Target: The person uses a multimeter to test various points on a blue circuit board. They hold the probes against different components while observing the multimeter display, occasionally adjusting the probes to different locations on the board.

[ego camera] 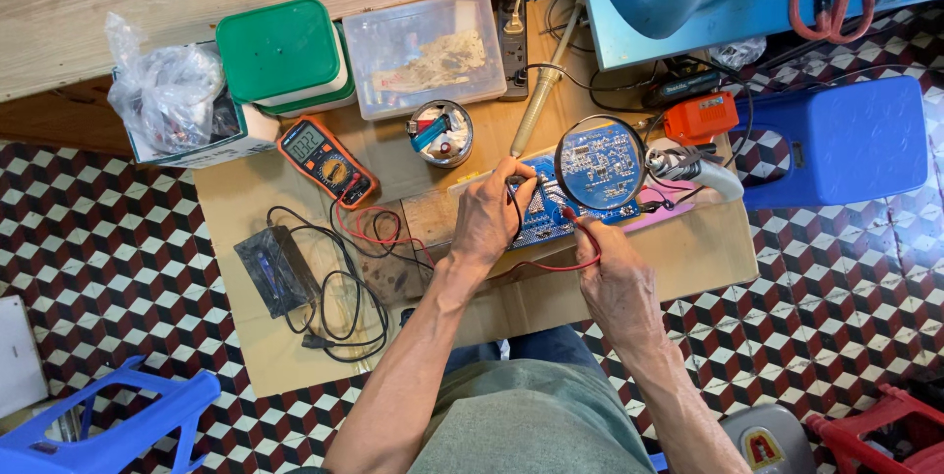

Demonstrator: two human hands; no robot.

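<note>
A blue circuit board (547, 213) lies on a low cardboard-covered table (246, 336), partly under a round magnifying lens (600, 163). My left hand (492, 213) pinches a black meter probe, its tip on the board's left part. My right hand (612, 272) grips a red probe, its tip touching the board just below the lens. Red and black leads (379, 233) run left to an orange multimeter (326, 159) with its display lit.
A black adapter with coiled cable (275, 269) lies front left. A green-lidded tub (283, 51), clear plastic box (425, 51), small tin (442, 132), soldering iron (547, 76), orange tool (700, 118) and blue stool (836, 140) ring the table. The floor is checkered tile.
</note>
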